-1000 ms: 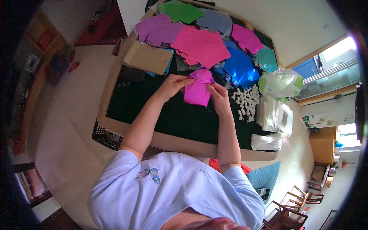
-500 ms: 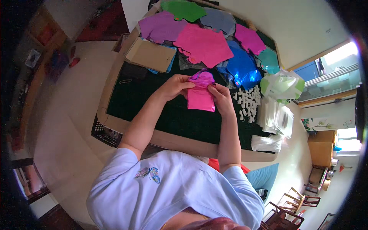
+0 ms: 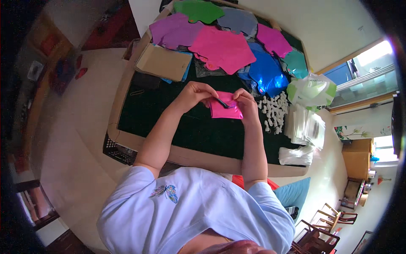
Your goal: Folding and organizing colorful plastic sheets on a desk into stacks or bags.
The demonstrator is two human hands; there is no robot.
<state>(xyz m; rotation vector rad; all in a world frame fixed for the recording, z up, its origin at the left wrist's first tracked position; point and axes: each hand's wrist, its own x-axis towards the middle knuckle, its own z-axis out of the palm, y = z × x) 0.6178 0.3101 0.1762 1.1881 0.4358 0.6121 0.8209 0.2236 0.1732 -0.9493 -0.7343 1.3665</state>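
Above the dark green table top, both my hands hold a folded, shiny pink foil balloon point(image 3: 226, 111). My left hand point(image 3: 196, 94) pinches its upper left corner, with a dark strip lying by the fingertips. At the upper right corner, my right hand point(image 3: 246, 103) grips the foil between thumb and bent fingers. Just beyond lies a large flat pink foil balloon point(image 3: 224, 48). Around it are flat foil balloons in purple point(image 3: 175, 30), green point(image 3: 198, 10), grey point(image 3: 238, 21), magenta point(image 3: 272, 39), blue point(image 3: 267, 70) and teal point(image 3: 296, 63).
Many small white plastic pieces point(image 3: 274, 112) lie right of my right hand. Beside them are stacked clear bags point(image 3: 305, 127), a white and green bag point(image 3: 312, 91) and a white plastic bundle point(image 3: 296, 155). Brown cardboard point(image 3: 163, 62) sits at the far left. A raised rim point(image 3: 198, 160) borders the table.
The pink foil balloon is folded over and now shorter; its purple-looking upper part no longer stands up. My right hand's fingers have curled over its top edge.
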